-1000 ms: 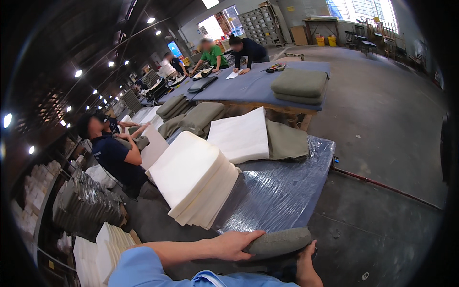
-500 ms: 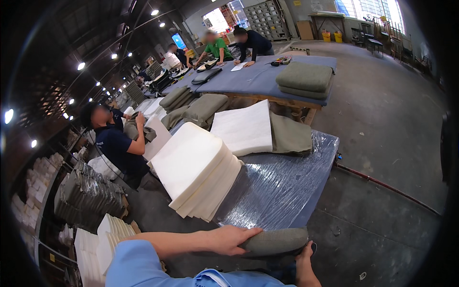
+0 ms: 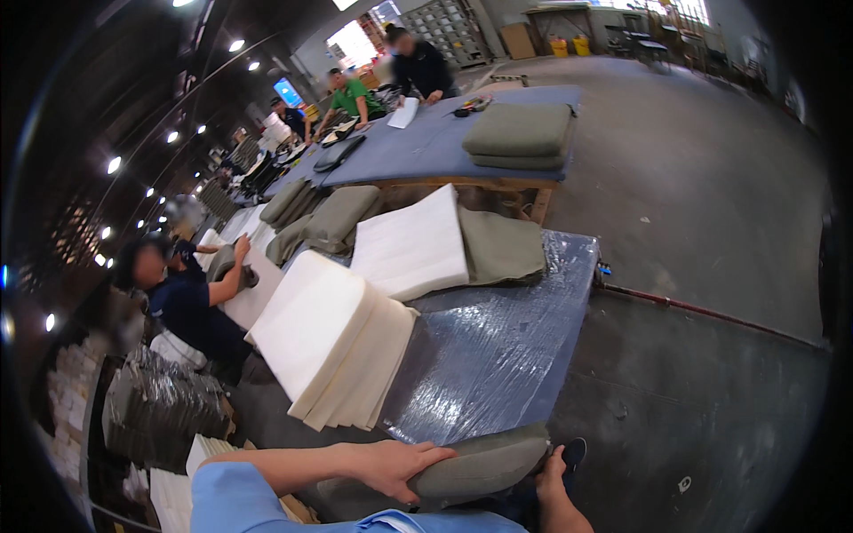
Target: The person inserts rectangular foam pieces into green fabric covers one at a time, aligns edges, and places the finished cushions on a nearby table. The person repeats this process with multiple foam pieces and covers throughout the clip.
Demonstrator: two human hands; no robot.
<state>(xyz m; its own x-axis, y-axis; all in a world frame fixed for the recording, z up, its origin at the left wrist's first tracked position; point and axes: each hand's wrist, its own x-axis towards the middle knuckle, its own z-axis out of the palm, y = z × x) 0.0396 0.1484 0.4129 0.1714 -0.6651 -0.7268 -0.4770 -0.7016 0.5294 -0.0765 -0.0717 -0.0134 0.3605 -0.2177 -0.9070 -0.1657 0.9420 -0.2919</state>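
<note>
A grey-green fabric-covered cushion (image 3: 480,464) is held between my hands, close to my body at the near edge of the plastic-wrapped table (image 3: 484,355). My left hand (image 3: 402,468) lies over its left part, thumb apart from the fingers, gripping the top. At the cushion's right end, my right hand (image 3: 553,475) takes hold of the corner, and some of its fingers are hidden. Just beyond my left hand stands a stack of white foam pads (image 3: 342,342). Behind it, another white foam pad (image 3: 409,244) lies partly over a flat grey-green cover (image 3: 502,247).
A person in dark clothing (image 3: 200,306) handles a grey-green piece at the left. Other people stand around the far blue-topped table (image 3: 400,158), which bears stacked cushions (image 3: 518,133). Wrapped stacks (image 3: 164,404) stand at lower left. A reddish pipe (image 3: 702,313) extends from the table's right side.
The cushion has tilted, showing more of its side, and my left hand has shifted left and down with it. The view has turned right. The far dark-clothed person has straightened, lifting a white sheet.
</note>
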